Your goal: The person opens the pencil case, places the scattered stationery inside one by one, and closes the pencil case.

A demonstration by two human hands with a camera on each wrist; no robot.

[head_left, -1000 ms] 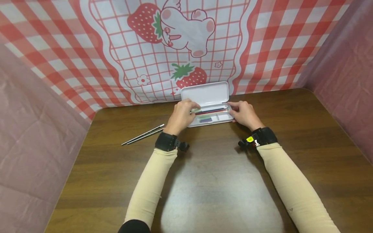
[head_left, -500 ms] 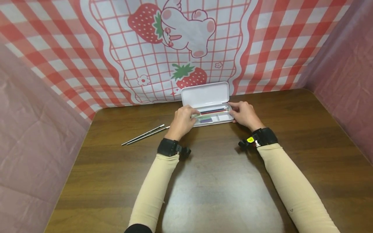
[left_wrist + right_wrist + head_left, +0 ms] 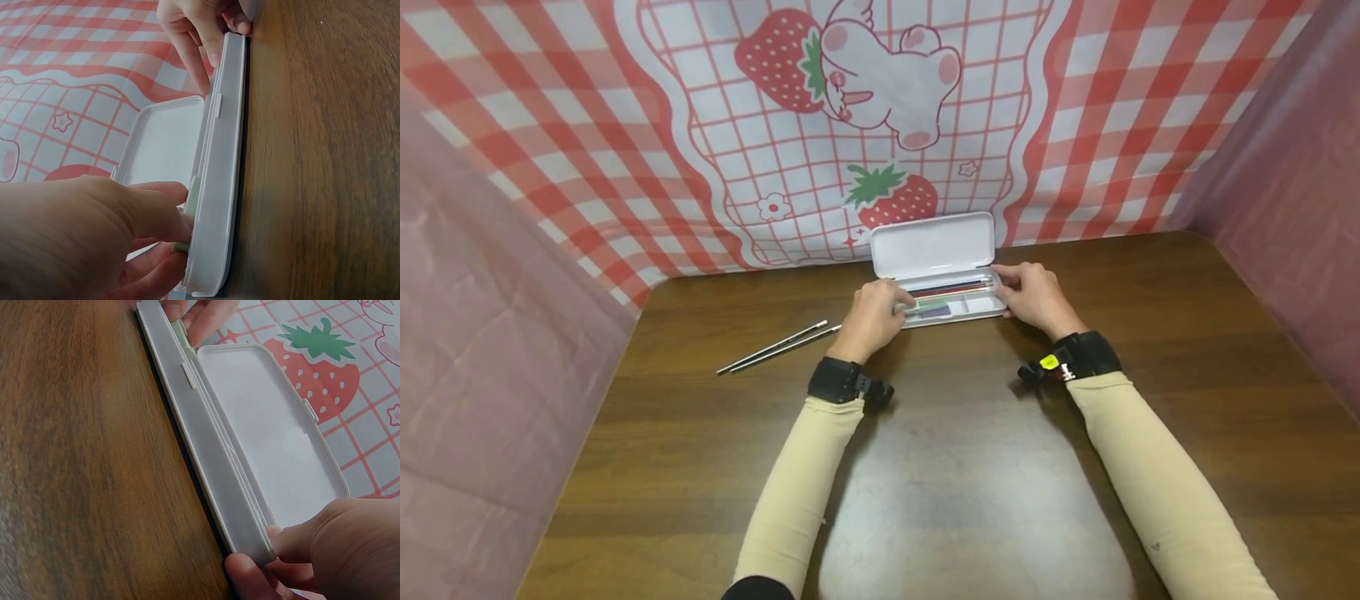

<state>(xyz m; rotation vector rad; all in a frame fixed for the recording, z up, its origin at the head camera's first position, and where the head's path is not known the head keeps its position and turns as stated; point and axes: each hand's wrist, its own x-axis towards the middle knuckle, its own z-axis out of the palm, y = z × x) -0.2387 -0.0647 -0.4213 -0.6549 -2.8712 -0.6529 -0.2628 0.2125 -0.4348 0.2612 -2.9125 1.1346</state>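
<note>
An open white pencil case [image 3: 934,246] stands at the back of the table, its lid raised against the cloth. Several pencils [image 3: 953,289] lie in its rear section. A purple block [image 3: 937,312] is in the front section. My left hand [image 3: 872,315] reaches into the case's left end, and its fingers pinch a pale green bar [image 3: 192,197], partly hidden by the fingers and front wall. With thumb on the rim and fingers curled round the corner, my right hand [image 3: 1034,295] grips the case's right end.
Two pencils [image 3: 772,347] with dark and silvery shafts lie left of the case on the wooden table [image 3: 970,450]. A red-and-white checked cloth [image 3: 1097,125] hangs behind, touching close to the raised lid. Pink curtains [image 3: 490,350] close off both sides.
My left hand has shifted slightly towards me at the case's left end, from the pencil section to the front section with the green bar. The right hand keeps its grip.
</note>
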